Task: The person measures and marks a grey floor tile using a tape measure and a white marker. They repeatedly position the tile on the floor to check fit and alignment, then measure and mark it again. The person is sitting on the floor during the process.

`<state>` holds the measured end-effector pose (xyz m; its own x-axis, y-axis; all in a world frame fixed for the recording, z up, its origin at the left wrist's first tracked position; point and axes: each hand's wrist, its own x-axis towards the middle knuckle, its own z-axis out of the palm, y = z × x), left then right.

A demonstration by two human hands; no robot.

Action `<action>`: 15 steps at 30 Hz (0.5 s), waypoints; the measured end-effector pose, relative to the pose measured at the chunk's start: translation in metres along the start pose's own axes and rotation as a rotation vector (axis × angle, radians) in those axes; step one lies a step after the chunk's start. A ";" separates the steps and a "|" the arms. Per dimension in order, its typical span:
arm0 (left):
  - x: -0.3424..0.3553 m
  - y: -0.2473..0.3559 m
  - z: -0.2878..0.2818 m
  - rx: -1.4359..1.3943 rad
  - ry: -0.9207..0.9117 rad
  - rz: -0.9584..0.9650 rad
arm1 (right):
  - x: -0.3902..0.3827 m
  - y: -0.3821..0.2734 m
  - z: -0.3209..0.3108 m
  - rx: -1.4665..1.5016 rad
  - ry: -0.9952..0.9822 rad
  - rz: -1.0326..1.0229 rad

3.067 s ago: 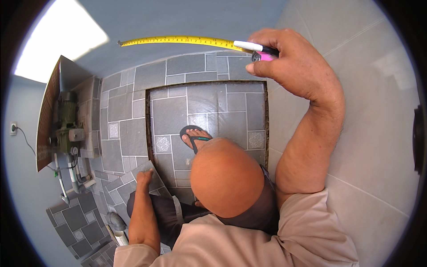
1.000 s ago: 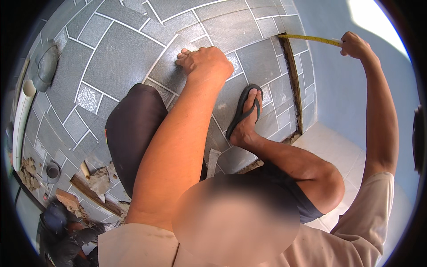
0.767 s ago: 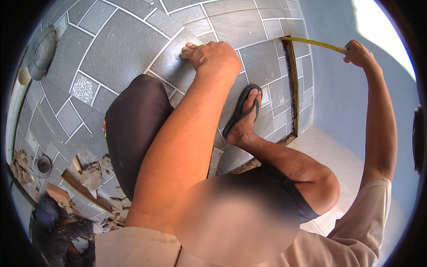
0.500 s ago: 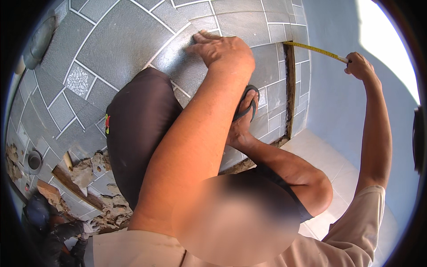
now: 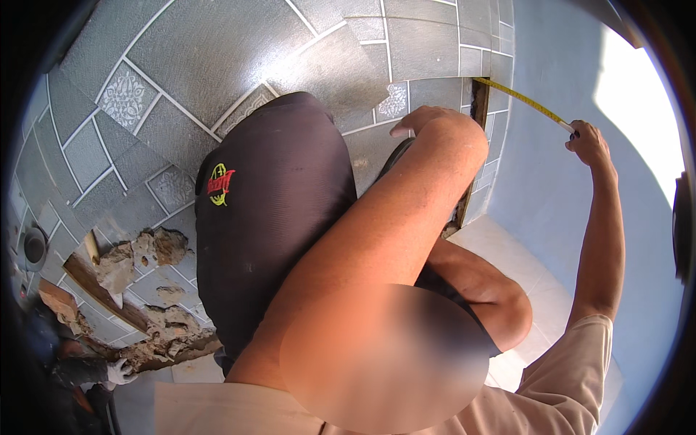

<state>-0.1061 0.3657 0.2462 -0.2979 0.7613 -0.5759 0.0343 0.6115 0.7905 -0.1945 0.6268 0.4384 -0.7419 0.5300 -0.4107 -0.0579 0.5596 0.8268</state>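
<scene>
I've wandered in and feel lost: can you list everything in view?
Stone-look floor tiles: many, grey, left and centre
Smooth floor tiles: several, pale, lower right
Flat wall: 1, blue, right
Straight floor gap: 1, dark, upper right
Thin tape measure: 1, yellow, upper right
Slim pen-like item: 1, whitish, tape's lower end
Jagged rubble: several chunks, brownish, lower left
Round pipe opening: 1, grey, left edge
Co-worker's gloved hand: 1, whitish, lower left
Flat sandal: 1, black, centre
Shirt: 1, beige, bottom
Fabric-covered knee: 1, dark, centre left
Left fingers: 1 set, bare, centre
Right fingers: 1 set, bare, round tape
</scene>
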 end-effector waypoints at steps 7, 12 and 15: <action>-0.004 0.003 -0.002 -0.046 -0.148 0.079 | 0.001 -0.010 -0.007 0.030 -0.079 0.050; -0.019 0.006 -0.006 -0.152 -0.118 0.083 | -0.001 0.005 -0.009 0.102 -0.144 0.042; -0.015 0.006 0.003 -0.204 -0.109 0.061 | -0.017 0.013 -0.016 0.190 -0.190 0.070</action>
<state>-0.0984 0.3587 0.2592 -0.1958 0.8214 -0.5358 -0.1473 0.5155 0.8441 -0.1931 0.6148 0.4625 -0.6002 0.6716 -0.4344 0.1287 0.6172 0.7762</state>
